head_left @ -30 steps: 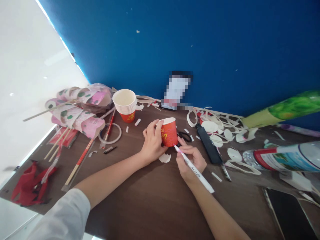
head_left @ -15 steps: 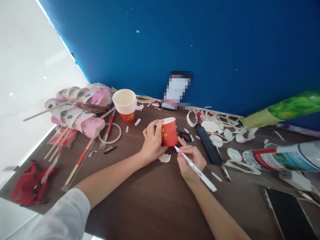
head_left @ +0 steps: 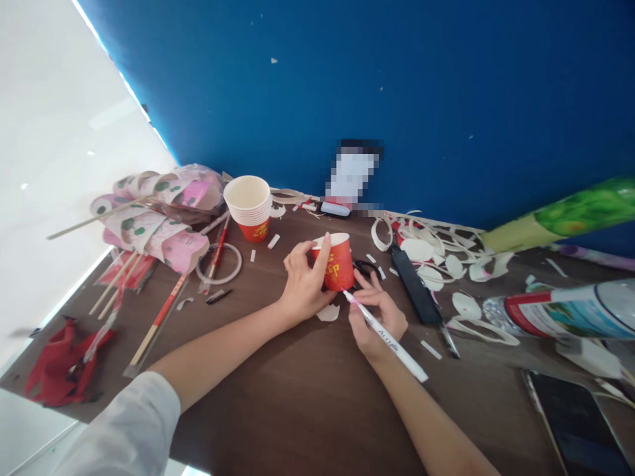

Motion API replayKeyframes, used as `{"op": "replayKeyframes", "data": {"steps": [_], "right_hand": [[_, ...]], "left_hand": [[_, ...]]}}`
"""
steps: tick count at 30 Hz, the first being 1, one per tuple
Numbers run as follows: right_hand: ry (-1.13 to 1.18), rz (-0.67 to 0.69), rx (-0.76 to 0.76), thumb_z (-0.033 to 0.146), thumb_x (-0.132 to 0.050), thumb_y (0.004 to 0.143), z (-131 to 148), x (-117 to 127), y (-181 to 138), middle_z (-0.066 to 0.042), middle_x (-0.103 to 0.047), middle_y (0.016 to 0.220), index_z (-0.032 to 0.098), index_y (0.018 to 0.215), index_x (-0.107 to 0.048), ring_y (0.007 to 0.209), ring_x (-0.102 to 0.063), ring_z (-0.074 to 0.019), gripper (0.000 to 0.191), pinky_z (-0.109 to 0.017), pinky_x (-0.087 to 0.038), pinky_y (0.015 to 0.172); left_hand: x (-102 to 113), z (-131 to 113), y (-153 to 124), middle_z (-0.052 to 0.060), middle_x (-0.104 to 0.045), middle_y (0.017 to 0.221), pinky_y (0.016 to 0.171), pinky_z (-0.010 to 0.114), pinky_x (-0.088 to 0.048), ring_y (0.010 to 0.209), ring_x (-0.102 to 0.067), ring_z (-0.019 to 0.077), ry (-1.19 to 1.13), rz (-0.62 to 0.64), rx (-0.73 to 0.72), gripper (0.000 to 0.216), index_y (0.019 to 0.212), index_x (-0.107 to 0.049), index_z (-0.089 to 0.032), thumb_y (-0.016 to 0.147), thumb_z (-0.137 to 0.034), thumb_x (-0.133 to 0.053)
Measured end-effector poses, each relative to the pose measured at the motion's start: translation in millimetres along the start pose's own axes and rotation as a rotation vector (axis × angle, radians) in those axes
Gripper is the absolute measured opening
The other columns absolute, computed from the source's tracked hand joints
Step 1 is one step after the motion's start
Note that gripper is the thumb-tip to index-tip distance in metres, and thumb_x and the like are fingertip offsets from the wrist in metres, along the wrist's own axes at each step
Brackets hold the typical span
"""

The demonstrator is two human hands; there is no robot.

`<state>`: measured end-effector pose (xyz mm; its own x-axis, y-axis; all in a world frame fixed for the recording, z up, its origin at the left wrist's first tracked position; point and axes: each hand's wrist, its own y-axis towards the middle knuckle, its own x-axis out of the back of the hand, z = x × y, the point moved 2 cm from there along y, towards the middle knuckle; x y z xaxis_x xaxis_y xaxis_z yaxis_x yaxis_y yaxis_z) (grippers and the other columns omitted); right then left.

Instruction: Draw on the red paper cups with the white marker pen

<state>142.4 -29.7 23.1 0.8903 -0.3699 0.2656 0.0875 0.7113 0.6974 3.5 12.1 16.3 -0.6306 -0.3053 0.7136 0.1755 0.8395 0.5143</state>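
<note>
My left hand point(head_left: 305, 281) grips a red paper cup point(head_left: 338, 264) with yellow lettering and a white rim, its thumb up against the side near the rim. The cup is tilted slightly above the table point(head_left: 278, 396). In my right hand point(head_left: 380, 314) is a white acrylic marker point(head_left: 391, 344), its pink tip touching or very near the cup's lower edge. Under the left wrist lies a white paper scrap point(head_left: 328, 313). Black-handled scissors point(head_left: 366, 270) show partly behind the cup.
A stack of paper cups point(head_left: 248, 205) stands left of the cup. Pink paper crafts on sticks point(head_left: 149, 231) and a tape ring point(head_left: 237, 264) lie farther left. On the right are a black tool point(head_left: 415, 284), paper cutoffs point(head_left: 417, 250), a water bottle point(head_left: 560, 311) and a phone point(head_left: 575, 416).
The red cup has turned in my left hand, so different yellow lettering shows. My left thumb has shifted across its side. The marker's tip has moved slightly left along the bottom edge.
</note>
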Motion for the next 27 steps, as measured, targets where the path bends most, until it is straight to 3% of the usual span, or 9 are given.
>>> {"op": "replayKeyframes", "data": {"steps": [27], "right_hand": [[0.042, -0.016, -0.054, 0.014, -0.062, 0.073, 0.6, 0.5, 3.1, 0.003, -0.061, 0.064, 0.021, 0.072, -0.054, 0.100, -0.070, -0.0341, 0.011, -0.060, -0.044, 0.103]], "left_hand": [[-0.3, 1.1, -0.1, 0.014, -0.034, 0.126, 0.096, 0.048, -0.032, 0.121, -0.036, 0.0342, 0.009, -0.007, -0.007, 0.110, 0.149, 0.005, -0.028, 0.068, -0.027, -0.070]]}}
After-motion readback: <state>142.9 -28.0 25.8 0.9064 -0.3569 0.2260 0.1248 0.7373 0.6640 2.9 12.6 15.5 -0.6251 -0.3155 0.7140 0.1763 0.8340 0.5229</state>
